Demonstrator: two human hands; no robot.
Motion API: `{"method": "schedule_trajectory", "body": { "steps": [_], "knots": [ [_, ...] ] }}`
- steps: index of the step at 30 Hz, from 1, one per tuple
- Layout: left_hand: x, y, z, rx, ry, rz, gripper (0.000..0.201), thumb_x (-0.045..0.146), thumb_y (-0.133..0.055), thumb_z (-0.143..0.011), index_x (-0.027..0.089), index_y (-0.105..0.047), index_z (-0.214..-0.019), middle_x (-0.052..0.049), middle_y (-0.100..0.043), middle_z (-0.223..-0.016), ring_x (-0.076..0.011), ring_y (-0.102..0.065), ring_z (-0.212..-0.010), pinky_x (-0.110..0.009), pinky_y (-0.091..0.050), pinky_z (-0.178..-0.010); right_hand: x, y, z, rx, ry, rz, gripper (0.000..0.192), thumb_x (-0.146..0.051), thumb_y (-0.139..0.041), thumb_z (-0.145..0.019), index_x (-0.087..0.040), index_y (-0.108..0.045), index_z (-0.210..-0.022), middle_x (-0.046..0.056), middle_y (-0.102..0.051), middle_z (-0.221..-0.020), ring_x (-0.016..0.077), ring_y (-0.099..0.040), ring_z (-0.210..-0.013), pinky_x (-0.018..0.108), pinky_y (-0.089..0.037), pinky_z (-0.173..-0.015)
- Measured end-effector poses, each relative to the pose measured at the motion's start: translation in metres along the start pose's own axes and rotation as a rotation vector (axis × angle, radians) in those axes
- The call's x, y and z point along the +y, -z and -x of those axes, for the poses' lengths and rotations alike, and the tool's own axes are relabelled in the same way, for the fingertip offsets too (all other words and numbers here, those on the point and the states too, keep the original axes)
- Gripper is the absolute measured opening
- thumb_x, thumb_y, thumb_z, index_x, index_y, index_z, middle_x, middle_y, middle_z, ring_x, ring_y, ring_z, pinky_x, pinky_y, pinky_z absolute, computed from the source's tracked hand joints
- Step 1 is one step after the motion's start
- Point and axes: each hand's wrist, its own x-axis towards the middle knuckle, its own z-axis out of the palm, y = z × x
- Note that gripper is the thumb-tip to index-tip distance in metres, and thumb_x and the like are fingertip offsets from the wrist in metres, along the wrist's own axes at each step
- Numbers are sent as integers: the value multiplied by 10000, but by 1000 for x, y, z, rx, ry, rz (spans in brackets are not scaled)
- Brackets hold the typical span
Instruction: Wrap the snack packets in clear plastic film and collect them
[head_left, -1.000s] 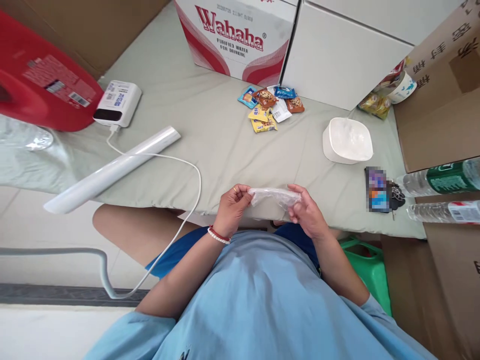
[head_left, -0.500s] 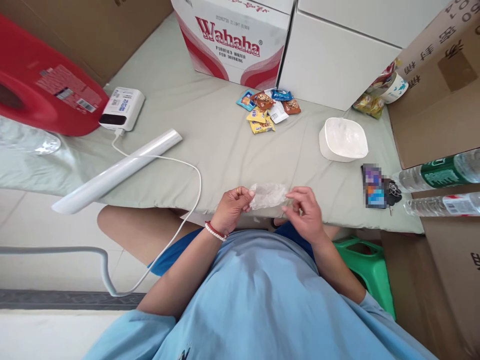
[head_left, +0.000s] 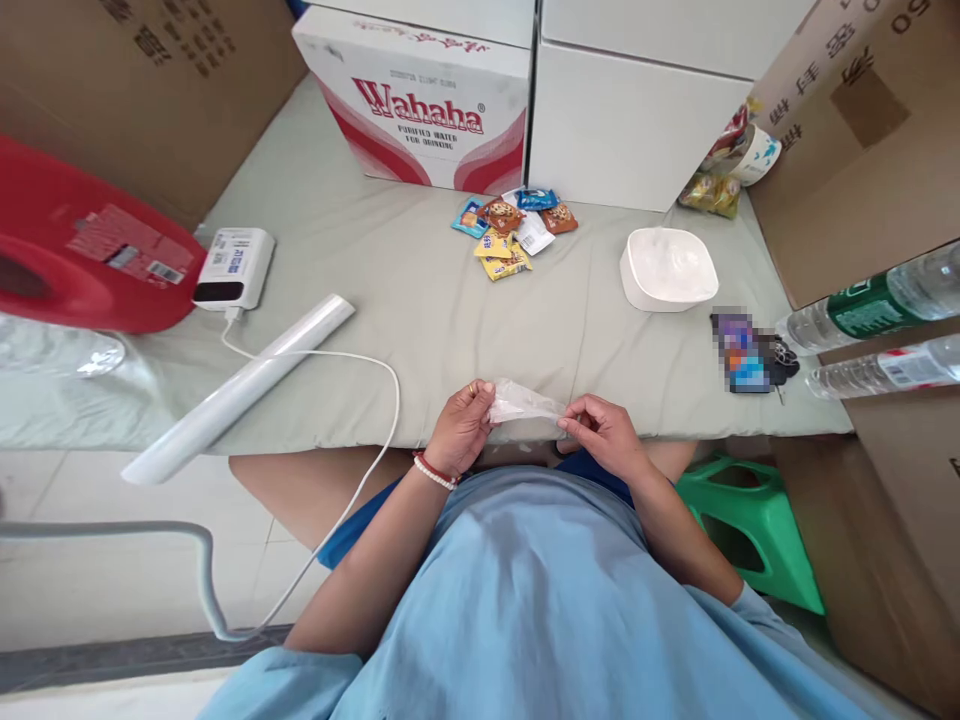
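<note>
A small clear plastic bag (head_left: 523, 404) is stretched between my two hands at the near edge of the grey-green padded table (head_left: 420, 290). My left hand (head_left: 463, 428) pinches its left end; a beaded bracelet sits on that wrist. My right hand (head_left: 604, 436) pinches its right end. Both hands hover just above the table edge, in front of my blue shirt.
A white film roll (head_left: 240, 388) overhangs the table's left edge beside a white power bank (head_left: 234, 267) and its cable (head_left: 375, 400). Snack packets (head_left: 510, 225) and a white bowl (head_left: 667, 269) lie farther back. Boxes, a red jug (head_left: 82, 250), water bottles (head_left: 877, 300) and a green stool (head_left: 757, 525) surround.
My right hand let go of the bag's right end for a moment, then pinched it again. The bag is pulled flatter and narrower, and the view has tilted back.
</note>
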Motion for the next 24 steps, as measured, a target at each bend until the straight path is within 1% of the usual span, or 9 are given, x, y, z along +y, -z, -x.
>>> {"method": "schedule_trajectory", "body": {
  "steps": [4, 6, 7, 10, 13, 16, 19, 21, 24],
  "knots": [
    [-3, 3, 0, -12, -13, 106, 468, 497, -914, -702, 179, -571, -719, 75, -511, -599, -46, -459, -544, -162, -437, -540, 2, -8, 0, -45, -193, -294, 376, -580, -737, -863, -218, -637, -841, -44, -542, -622, 106, -448, -508, 248, -394, -492],
    [-4, 6, -1, -2, -14, 151, 458, 490, -927, -683, 185, -590, -737, 56, -572, -651, -68, -531, -595, -184, -490, -577, 0, -10, -3, -105, -251, -406, 370, -569, -746, -856, -214, -643, -877, -57, -529, -606, 96, -447, -496, 241, -407, -491],
    [-4, 7, -1, 9, -13, 175, 454, 490, -930, -676, 188, -599, -746, 47, -599, -678, -82, -564, -623, -202, -516, -595, -1, -10, -6, -149, -268, -441, 356, -549, -753, -854, -209, -655, -899, -53, -549, -621, 94, -470, -509, 240, -431, -508],
    [-4, 11, -2, 47, -9, 244, 429, 473, -926, -686, 184, -625, -783, 28, -652, -739, -116, -629, -679, -251, -567, -628, -6, -10, -12, -295, -297, -462, 312, -477, -774, -840, -196, -689, -944, -16, -643, -726, 107, -581, -608, 254, -512, -609],
    [-4, 14, -4, 57, -7, 270, 412, 455, -911, -714, 166, -640, -825, 10, -686, -787, -129, -661, -721, -279, -596, -676, -9, -12, -16, -362, -296, -400, 299, -438, -784, -822, -192, -700, -970, -11, -664, -756, 115, -610, -641, 261, -529, -638],
    [-2, 14, -5, 51, -18, 295, 405, 457, -890, -738, 175, -617, -837, 14, -680, -797, -132, -664, -727, -281, -592, -666, -8, -14, -16, -339, -261, -298, 273, -427, -771, -833, -189, -721, -958, -30, -623, -712, 95, -538, -584, 230, -455, -557],
    [-3, 11, -1, 24, -68, 290, 434, 552, -824, -785, 212, -572, -881, 25, -644, -796, -143, -664, -747, -269, -562, -631, -7, -16, -15, -238, -196, -262, 238, -421, -768, -845, -195, -735, -910, -30, -620, -710, 92, -497, -597, 230, -402, -561],
    [-6, 7, 6, 43, -159, 189, 448, 569, -807, -796, 235, -543, -933, 27, -625, -838, -147, -666, -786, -258, -542, -632, -7, -18, -14, -151, -166, -277, 236, -426, -786, -835, -202, -733, -887, -21, -646, -744, 104, -518, -642, 244, -414, -606],
    [-15, 0, 20, 63, -337, -137, 444, 461, -863, -762, 237, -520, -933, 27, -586, -880, -125, -617, -768, -229, -488, -607, -9, -21, -15, -46, -153, -294, 253, -445, -807, -822, -211, -728, -875, -19, -644, -742, 115, -518, -651, 258, -411, -617]
  ]
}}
